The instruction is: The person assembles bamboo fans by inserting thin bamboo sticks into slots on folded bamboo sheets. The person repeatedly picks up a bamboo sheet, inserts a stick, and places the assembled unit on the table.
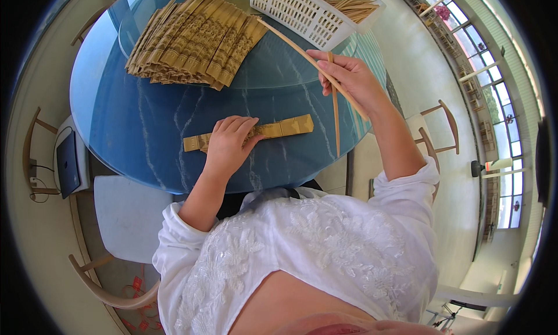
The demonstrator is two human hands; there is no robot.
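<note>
Pressing left hand (228, 142) flat, fingers together, on a folded paper strip (250, 134) lying on the blue table (133, 137) near its front edge. Pinching two thin bamboo sticks (334, 102) in right hand (347, 79), thumb and fingers closed round them; one slanting up-left toward the white basket (290, 9), other hanging down w/ tip just off the strip's right end. Judging the step as bringing stick to strip: worth keeping left palm firm so folds stay shut, and lining the stick w/ the strip's length before lowering. Possibly a slot at the strip end, too small to tell. Stack of fanned strips (192, 41) sitting well apart at the far side, basket w/ more sticks beyond right hand. Leaving open tabletop left of strip and between strip and stack; table edge close below left wrist.
</note>
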